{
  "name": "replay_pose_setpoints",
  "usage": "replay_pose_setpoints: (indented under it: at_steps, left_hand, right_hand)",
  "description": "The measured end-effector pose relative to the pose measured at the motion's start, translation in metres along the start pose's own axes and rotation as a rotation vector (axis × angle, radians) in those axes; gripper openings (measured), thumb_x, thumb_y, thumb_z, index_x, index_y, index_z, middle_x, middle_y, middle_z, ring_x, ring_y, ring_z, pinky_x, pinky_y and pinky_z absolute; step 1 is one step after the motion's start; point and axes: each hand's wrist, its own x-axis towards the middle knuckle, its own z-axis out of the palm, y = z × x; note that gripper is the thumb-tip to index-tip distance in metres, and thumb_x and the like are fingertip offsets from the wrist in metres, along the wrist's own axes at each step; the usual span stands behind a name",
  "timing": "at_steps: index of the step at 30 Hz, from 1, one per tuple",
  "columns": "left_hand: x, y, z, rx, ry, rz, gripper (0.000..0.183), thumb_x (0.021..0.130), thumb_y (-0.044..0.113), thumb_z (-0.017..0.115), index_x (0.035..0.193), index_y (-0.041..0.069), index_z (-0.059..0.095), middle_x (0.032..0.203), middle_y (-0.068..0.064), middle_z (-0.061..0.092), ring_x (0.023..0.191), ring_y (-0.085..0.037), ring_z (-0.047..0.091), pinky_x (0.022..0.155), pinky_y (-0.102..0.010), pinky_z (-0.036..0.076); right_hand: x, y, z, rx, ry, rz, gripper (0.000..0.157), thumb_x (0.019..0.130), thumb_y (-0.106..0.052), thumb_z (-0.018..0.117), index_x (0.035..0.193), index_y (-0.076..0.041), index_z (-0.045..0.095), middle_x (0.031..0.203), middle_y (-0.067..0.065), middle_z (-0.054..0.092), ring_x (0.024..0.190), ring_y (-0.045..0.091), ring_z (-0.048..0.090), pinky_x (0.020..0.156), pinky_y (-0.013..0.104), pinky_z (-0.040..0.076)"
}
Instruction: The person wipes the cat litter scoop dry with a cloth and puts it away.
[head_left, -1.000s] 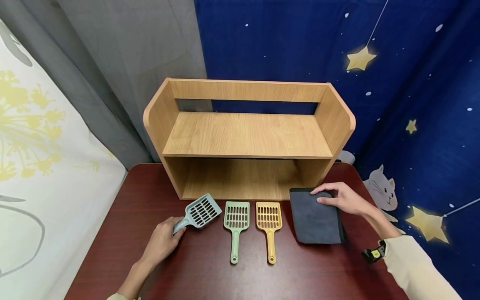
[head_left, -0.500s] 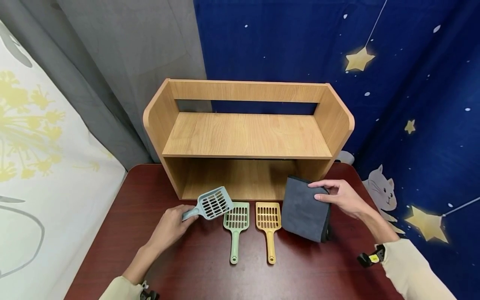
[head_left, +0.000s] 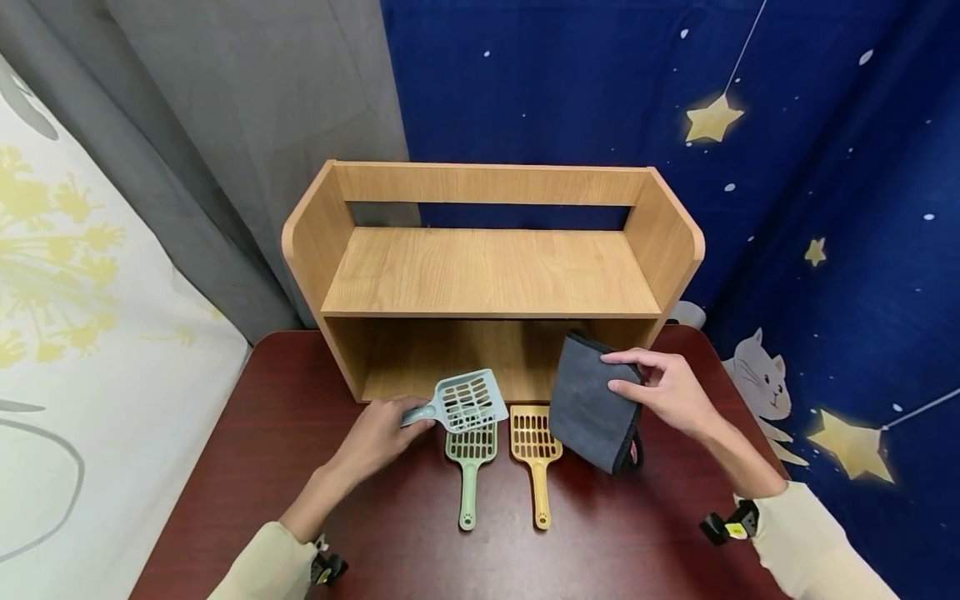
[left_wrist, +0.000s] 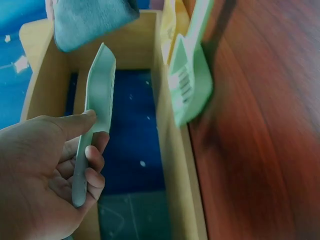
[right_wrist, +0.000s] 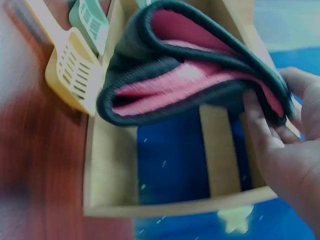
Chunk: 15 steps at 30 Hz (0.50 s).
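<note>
My left hand (head_left: 381, 437) grips a light blue litter scoop (head_left: 471, 401) by its handle. The left wrist view shows the thumb on top of the handle and fingers curled beneath it. In the head view the scoop's head overlaps the top of a green litter scoop (head_left: 468, 477) lying on the table. Beside that lies a yellow litter scoop (head_left: 537, 467), handle toward me. My right hand (head_left: 667, 390) pinches a folded dark grey cloth (head_left: 591, 404) at its upper right edge, tilted before the shelf's lower right opening. Pink inner layers of the cloth (right_wrist: 190, 82) show in the right wrist view.
A two-level wooden shelf (head_left: 491, 271) stands at the back of the dark red table (head_left: 360, 542). Its side panel (head_left: 675, 237) rises at the right, behind the cloth. Grey and blue curtains (head_left: 540, 83) hang behind the shelf.
The left hand has carried the blue scoop rightward and slightly up, over the green one. The right hand has lifted and tilted the cloth, moving it left toward the shelf.
</note>
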Motion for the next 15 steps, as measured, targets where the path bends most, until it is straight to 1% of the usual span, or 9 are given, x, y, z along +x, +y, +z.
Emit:
replay_pose_setpoints:
  at_steps: [3, 5, 8, 10, 12, 15]
  left_hand:
    - [0.007, 0.010, 0.003, -0.003, -0.007, 0.034, 0.025, 0.088, 0.015, 0.087, 0.109, 0.003, 0.079, 0.095, -0.004, 0.077, 0.078, -0.012, 0.065, 0.070, -0.034, 0.054]
    - [0.010, 0.016, 0.006, -0.006, -0.004, 0.060, 0.024, 0.088, 0.015, 0.087, 0.107, 0.003, 0.079, 0.094, -0.004, 0.077, 0.077, -0.012, 0.066, 0.069, -0.034, 0.054]
    - [0.017, 0.023, 0.011, -0.017, 0.002, 0.100, 0.024, 0.088, 0.016, 0.087, 0.105, 0.001, 0.079, 0.094, -0.006, 0.078, 0.078, -0.014, 0.069, 0.068, -0.034, 0.056]
    - [0.020, 0.027, 0.014, -0.028, 0.000, 0.126, 0.024, 0.089, 0.015, 0.086, 0.106, 0.000, 0.079, 0.096, -0.008, 0.079, 0.081, -0.017, 0.072, 0.069, -0.035, 0.057]
    - [0.024, 0.031, 0.018, -0.036, -0.010, 0.147, 0.025, 0.089, 0.015, 0.086, 0.107, -0.001, 0.079, 0.098, -0.010, 0.079, 0.084, -0.021, 0.075, 0.071, -0.036, 0.059]
    - [0.028, 0.037, 0.022, -0.030, -0.023, 0.162, 0.027, 0.090, 0.015, 0.085, 0.111, -0.002, 0.079, 0.101, -0.011, 0.079, 0.087, -0.023, 0.076, 0.072, -0.038, 0.060]
  right_hand:
    - [0.003, -0.011, 0.012, -0.064, 0.066, -0.081, 0.034, 0.088, -0.005, 0.086, 0.121, -0.014, 0.080, 0.100, 0.002, 0.070, 0.057, 0.010, 0.038, 0.053, 0.028, 0.036]
    - [0.006, -0.016, 0.020, -0.088, 0.095, -0.137, 0.036, 0.086, -0.002, 0.087, 0.119, -0.013, 0.080, 0.101, 0.001, 0.072, 0.058, 0.009, 0.039, 0.053, 0.026, 0.036]
    - [0.012, -0.023, 0.034, -0.101, 0.115, -0.196, 0.037, 0.083, 0.000, 0.088, 0.118, -0.012, 0.081, 0.099, 0.001, 0.072, 0.063, 0.009, 0.046, 0.055, 0.023, 0.038]
    - [0.016, -0.029, 0.041, -0.084, 0.097, -0.191, 0.037, 0.085, -0.003, 0.088, 0.119, -0.014, 0.081, 0.101, 0.000, 0.073, 0.070, 0.009, 0.053, 0.058, 0.019, 0.041]
    - [0.020, -0.035, 0.049, -0.055, 0.064, -0.165, 0.035, 0.087, -0.005, 0.087, 0.121, -0.013, 0.080, 0.106, 0.002, 0.075, 0.081, 0.010, 0.061, 0.064, 0.018, 0.048]
    - [0.025, -0.042, 0.060, 0.040, -0.014, -0.092, 0.036, 0.090, -0.006, 0.084, 0.125, -0.010, 0.078, 0.114, 0.009, 0.074, 0.090, 0.012, 0.069, 0.072, 0.021, 0.058]
